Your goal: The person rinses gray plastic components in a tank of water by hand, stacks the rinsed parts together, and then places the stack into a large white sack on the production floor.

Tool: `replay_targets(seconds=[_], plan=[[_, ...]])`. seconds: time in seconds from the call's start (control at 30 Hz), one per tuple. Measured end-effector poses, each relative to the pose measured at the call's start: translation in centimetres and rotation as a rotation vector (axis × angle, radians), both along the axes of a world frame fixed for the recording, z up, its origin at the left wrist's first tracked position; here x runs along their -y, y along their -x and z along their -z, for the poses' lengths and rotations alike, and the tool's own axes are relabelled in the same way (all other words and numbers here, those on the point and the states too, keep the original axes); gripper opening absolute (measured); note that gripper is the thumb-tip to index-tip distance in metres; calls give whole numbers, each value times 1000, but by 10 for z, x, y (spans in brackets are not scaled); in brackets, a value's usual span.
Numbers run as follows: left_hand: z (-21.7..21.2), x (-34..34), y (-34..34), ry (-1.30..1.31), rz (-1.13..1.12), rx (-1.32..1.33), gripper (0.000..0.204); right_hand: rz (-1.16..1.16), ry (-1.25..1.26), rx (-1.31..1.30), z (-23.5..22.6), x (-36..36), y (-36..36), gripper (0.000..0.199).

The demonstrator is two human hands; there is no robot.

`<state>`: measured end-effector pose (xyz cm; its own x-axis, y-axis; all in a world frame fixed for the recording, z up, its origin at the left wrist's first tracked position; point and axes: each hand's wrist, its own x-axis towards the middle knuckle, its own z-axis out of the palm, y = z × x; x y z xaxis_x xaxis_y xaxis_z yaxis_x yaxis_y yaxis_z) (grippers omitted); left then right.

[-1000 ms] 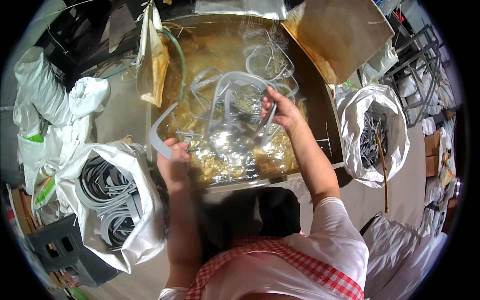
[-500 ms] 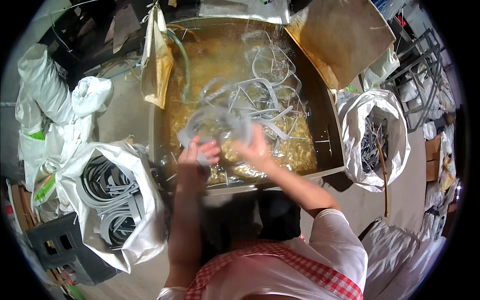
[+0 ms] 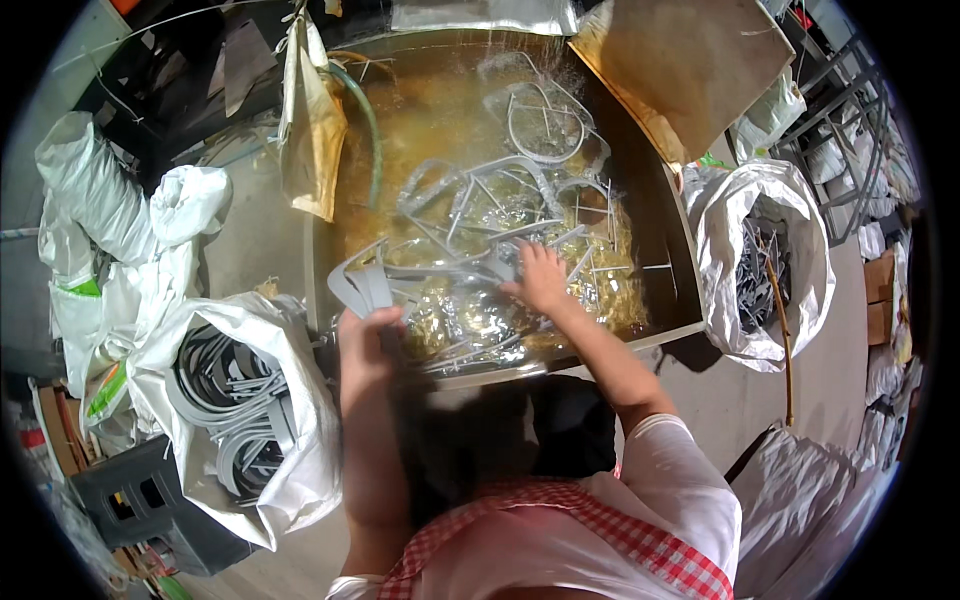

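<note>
While my left hand (image 3: pixel 368 345) pinches bent grey strips (image 3: pixel 362 290) above the tub's (image 3: pixel 655 340) near left corner, my right hand (image 3: pixel 543 282) is low over the water by a wet strip (image 3: pixel 492 265); whether its fingers have closed, I cannot tell. Wet pieces could slip, so a firm left pinch serves best, with slow, low movements of the right so that loops (image 3: pixel 545 183) lying farther out don't snag. A sack (image 3: pixel 310 435) stands beside my left forearm.
</note>
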<state>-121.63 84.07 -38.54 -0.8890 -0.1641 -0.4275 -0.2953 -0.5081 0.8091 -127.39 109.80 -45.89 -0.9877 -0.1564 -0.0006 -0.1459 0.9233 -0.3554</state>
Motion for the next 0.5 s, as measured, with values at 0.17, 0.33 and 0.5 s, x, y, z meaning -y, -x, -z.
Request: replay_targets(seconds=[0.17, 0.33, 0.5], plan=[[3, 11, -3, 85, 23, -14, 16, 28, 496, 317, 40, -48, 17, 38], [-13, 22, -7, 249, 53, -19, 11, 683, 998, 0, 4, -115, 76, 34], [-30, 23, -14, 282, 72, -107, 12, 1020, 559, -415, 26, -175, 105, 34]])
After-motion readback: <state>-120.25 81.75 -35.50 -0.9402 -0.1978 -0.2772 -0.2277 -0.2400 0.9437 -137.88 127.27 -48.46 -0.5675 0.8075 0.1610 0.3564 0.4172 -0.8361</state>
